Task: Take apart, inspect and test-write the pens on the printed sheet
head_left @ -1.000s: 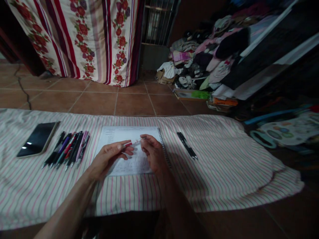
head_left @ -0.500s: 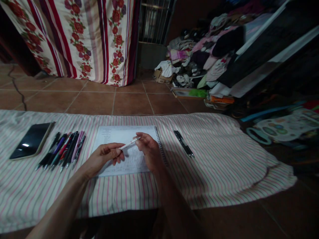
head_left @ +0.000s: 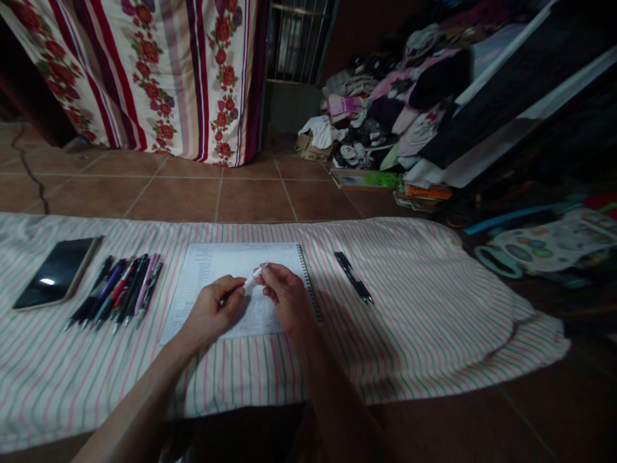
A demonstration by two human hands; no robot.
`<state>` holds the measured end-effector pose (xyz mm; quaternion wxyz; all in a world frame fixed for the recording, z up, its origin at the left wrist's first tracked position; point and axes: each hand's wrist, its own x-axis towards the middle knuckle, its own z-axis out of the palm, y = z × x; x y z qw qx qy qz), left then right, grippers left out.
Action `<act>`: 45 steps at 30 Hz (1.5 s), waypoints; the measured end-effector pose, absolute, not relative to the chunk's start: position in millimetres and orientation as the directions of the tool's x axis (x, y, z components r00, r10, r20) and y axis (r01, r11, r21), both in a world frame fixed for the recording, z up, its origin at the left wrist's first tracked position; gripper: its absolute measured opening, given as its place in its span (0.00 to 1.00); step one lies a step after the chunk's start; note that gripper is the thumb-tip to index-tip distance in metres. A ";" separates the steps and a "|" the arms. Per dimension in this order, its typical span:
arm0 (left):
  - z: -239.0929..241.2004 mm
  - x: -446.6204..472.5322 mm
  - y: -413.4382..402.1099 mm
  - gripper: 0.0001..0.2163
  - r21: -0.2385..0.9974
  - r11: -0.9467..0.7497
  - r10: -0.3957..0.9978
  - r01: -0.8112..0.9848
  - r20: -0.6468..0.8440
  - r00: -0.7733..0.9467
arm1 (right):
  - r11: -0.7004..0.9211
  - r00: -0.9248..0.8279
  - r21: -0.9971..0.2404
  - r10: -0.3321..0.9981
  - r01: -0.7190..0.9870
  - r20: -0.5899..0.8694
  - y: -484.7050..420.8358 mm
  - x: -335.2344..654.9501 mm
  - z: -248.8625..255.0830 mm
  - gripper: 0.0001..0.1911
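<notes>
Both my hands hold a white pen (head_left: 252, 278) over a spiral notebook (head_left: 226, 263) lying open on a striped cloth (head_left: 409, 308). My left hand (head_left: 214, 310) is closed round the pen's lower end, fingers curled. My right hand (head_left: 288, 297) pinches the pen's upper end with thumb and fingers. The pen slants up to the right between them. The page under my hands has faint writing on it.
A row of several pens (head_left: 118, 292) lies left of the notebook, and a dark phone (head_left: 55, 273) beyond them. Two black pens (head_left: 353, 277) lie to the right. Behind are tiled floor (head_left: 241, 193), a flowered curtain (head_left: 159, 71) and a heap of clothes (head_left: 400, 109).
My hands have drawn closer together on the pen and dropped lower toward the page. The left hand's fingers have curled in tighter. The view has shifted slightly.
</notes>
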<state>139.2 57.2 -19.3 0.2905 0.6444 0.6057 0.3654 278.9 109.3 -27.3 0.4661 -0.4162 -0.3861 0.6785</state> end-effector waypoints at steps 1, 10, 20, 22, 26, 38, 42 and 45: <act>-20.8 139.7 57.5 0.13 0.779 -0.120 0.989 0.616 0.149 0.005 | -0.272 -0.212 -0.912 0.954 -0.306 -0.213 108.9 278.8 -27.7 0.13; -25.0 148.2 57.0 0.16 0.399 -0.170 0.932 0.901 0.362 0.015 | -0.230 -0.133 -0.927 0.971 -0.297 -0.199 106.4 279.3 -22.8 0.13; -24.5 151.7 54.1 0.17 0.492 -0.085 0.967 0.867 0.249 -0.047 | -0.162 -0.185 -0.949 0.976 -0.269 -0.115 106.8 279.4 -22.6 0.10; -23.4 151.0 53.9 0.17 0.506 -0.065 0.972 0.860 0.229 -0.061 | -0.173 -0.202 -0.943 0.972 -0.283 -0.118 105.2 278.5 -20.3 0.11; -22.8 149.2 53.5 0.17 0.485 -0.048 0.970 0.873 0.231 -0.075 | -0.250 -0.242 -0.901 0.955 -0.355 -0.170 102.4 276.3 -18.0 0.17; -24.7 147.8 52.0 0.16 0.483 -0.044 0.972 0.875 0.224 -0.074 | -0.334 -0.311 -0.873 0.923 -0.356 -0.226 106.7 279.7 -24.4 0.15; -25.0 147.9 52.4 0.16 0.462 -0.051 0.965 0.885 0.251 -0.076 | -0.377 -0.329 -0.814 0.912 -0.441 -0.244 105.3 277.6 -23.4 0.18; -25.6 148.9 51.9 0.16 0.440 -0.069 0.969 0.896 0.244 -0.045 | -0.388 -0.279 -0.822 0.915 -0.417 -0.290 106.1 276.1 -24.4 0.14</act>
